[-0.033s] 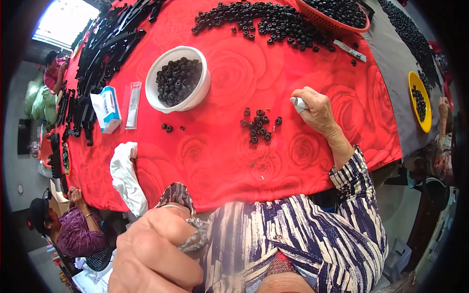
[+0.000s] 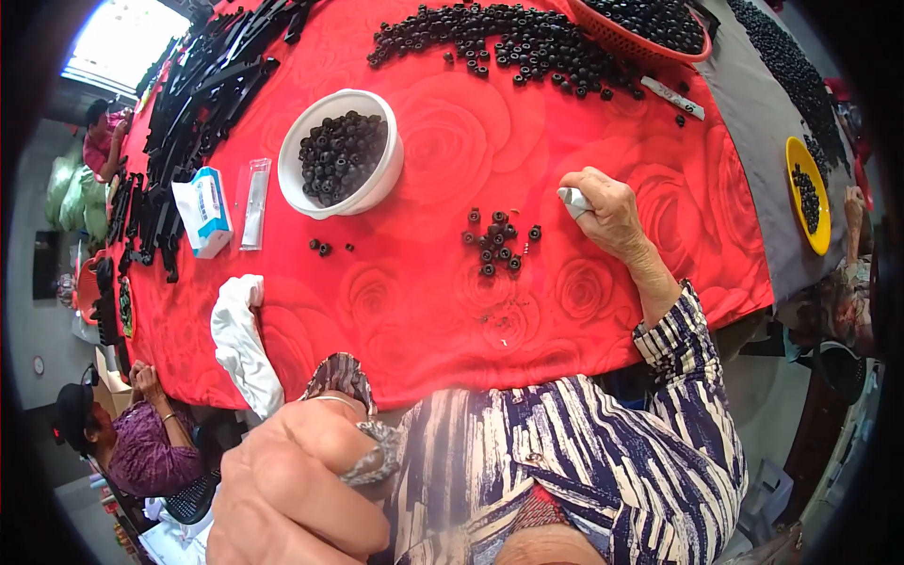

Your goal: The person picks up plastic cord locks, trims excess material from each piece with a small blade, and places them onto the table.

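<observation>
Currently | white bowl [image 2: 384,177]: black beads [image 2: 337,158] | right fingers [image 2: 593,180] curled together | left fingers [image 2: 325,426]: can't tell

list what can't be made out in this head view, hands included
- Bare left hand: its knuckles hide the palm and anything inside; the lower edge crops it.
- Bare right hand: curled fingers hide its palm; the small white piece by its thumb is too small to identify.
- Round white plastic bowl: upper round black pieces hide those beneath.
- Red plastic basket: the upper edge cuts off its far side.
</observation>
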A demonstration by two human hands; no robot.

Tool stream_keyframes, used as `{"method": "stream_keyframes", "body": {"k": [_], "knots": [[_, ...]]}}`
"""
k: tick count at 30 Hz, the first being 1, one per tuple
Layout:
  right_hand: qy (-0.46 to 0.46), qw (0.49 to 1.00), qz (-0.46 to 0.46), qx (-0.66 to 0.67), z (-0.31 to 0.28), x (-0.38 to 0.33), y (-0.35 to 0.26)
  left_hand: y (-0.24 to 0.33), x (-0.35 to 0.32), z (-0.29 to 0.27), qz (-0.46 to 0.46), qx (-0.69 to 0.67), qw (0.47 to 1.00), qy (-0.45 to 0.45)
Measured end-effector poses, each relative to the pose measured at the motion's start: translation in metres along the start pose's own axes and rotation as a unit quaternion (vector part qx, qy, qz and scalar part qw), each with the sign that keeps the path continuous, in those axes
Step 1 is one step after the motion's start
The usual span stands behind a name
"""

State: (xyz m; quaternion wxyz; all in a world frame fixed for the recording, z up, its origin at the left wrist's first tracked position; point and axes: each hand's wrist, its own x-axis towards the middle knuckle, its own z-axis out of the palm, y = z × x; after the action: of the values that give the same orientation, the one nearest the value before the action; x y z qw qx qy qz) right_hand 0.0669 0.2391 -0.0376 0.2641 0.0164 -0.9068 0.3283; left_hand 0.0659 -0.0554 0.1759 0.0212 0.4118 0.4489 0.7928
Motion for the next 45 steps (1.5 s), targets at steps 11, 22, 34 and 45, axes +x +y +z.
{"method": "stream_keyframes", "body": {"k": [11, 22, 34, 45], "knots": [[-0.018, 1.0, -0.011, -0.016, -0.001, 0.003, 0.002, -0.007, 0.001, -0.025, 0.0, -0.024, 0.999, 0.047], [-0.044, 0.999, -0.01, -0.031, -0.001, 0.001, -0.001, -0.021, -0.004, -0.027, 0.094, -0.143, 0.984, 0.039], [-0.032, 0.999, -0.002, -0.038, -0.004, 0.0, 0.004, -0.037, -0.02, -0.054, 0.148, -0.046, 0.974, -0.166], [-0.009, 0.999, -0.037, -0.036, 0.003, 0.004, 0.003, 0.035, -0.002, -0.077, -0.016, -0.233, 0.836, -0.497]]}}
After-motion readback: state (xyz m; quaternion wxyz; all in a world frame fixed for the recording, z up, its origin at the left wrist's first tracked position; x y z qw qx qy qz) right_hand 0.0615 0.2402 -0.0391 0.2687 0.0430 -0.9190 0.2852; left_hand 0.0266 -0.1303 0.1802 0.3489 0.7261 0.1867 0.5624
